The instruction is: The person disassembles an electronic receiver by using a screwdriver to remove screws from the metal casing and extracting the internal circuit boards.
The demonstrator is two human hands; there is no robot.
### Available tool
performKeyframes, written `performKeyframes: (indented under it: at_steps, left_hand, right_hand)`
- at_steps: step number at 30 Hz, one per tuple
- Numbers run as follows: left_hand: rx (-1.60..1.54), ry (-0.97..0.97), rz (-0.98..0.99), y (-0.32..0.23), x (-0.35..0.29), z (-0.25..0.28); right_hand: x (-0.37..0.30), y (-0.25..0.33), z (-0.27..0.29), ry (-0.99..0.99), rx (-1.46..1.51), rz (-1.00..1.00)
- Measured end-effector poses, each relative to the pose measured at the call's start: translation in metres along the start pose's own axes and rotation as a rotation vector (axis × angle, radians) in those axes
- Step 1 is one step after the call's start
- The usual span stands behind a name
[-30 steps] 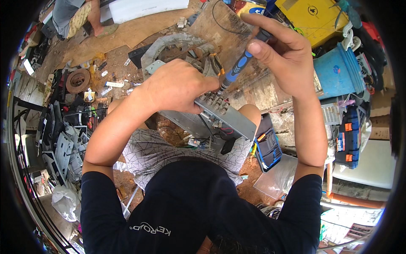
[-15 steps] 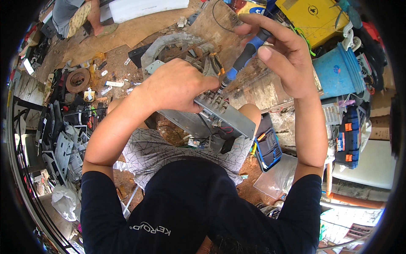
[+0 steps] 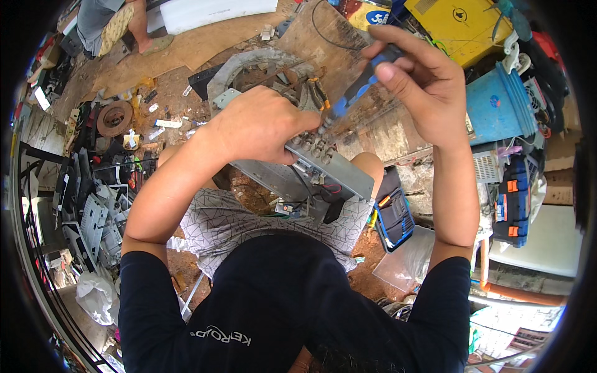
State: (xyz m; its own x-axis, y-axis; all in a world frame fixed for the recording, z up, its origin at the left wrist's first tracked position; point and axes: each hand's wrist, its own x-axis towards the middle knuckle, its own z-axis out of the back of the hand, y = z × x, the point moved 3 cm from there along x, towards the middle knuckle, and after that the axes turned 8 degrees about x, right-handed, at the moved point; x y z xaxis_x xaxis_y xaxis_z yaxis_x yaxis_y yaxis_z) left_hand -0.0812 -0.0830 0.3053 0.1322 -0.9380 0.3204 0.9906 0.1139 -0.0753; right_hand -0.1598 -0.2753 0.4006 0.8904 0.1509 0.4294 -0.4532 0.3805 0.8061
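A grey metal equipment case (image 3: 348,176) is held on edge above my lap. Round threaded metal connectors (image 3: 318,149) stand in rows on its upper face, and wires show at its open side. Closed over the far-left end of the case is my left hand (image 3: 264,127). My right hand (image 3: 423,81) grips the top of a blue and black screwdriver (image 3: 357,90) between thumb and fingers. The screwdriver slants down to the left, slightly blurred, with its thick metal tip among the connectors beside my left fingertips. Whether the tip is seated on one I cannot tell.
Beyond the case lie a grey ring-shaped part (image 3: 233,68) and yellow-black handled pliers (image 3: 322,94). A blue bucket (image 3: 500,105) and yellow box (image 3: 460,25) stand right. An open tool case (image 3: 396,217) lies by my right knee. Scrap parts (image 3: 96,217) fill the left. Another person's leg (image 3: 140,28) shows far left.
My right hand has shifted slightly right and turned, and the screwdriver's handle has turned with it. The left hand and the case have stayed in place.
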Motion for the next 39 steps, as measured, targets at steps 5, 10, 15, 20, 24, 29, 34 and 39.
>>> performKeyframes:
  at_steps: [5,10,15,20,24,29,34,39]
  left_hand:
    - [-0.044,-0.024,0.03,0.007,-0.002,0.0]
    - [-0.074,0.005,0.083,0.015,0.001,0.001]
    - [-0.446,0.063,0.381,0.105,0.004,-0.032]
    - [-0.695,0.171,0.779,0.169,-0.021,-0.115]
    - [-0.621,0.204,1.038,0.185,-0.05,-0.174]
    - [-0.823,0.046,1.135,0.183,-0.076,-0.246]
    - [-0.922,0.054,1.297,0.168,-0.094,-0.253]
    - [-1.063,-0.023,1.364,0.134,-0.104,-0.232]
  right_hand:
    - [-0.008,0.002,0.026,-0.179,0.037,0.126]
    - [-0.026,0.0,0.049,-0.436,0.087,0.122]
    - [-0.094,-0.033,0.101,-0.727,0.261,0.065]
    - [-0.209,-0.095,0.146,-1.206,0.323,0.02]
    - [-0.378,-0.187,0.16,-1.641,0.53,-0.124]
    - [-0.575,-0.302,0.07,-1.965,0.833,-0.42]
    - [-0.588,-0.371,0.012,-2.188,0.847,-0.8]
    - [-0.602,-0.453,0.033,-1.527,0.214,-1.451]
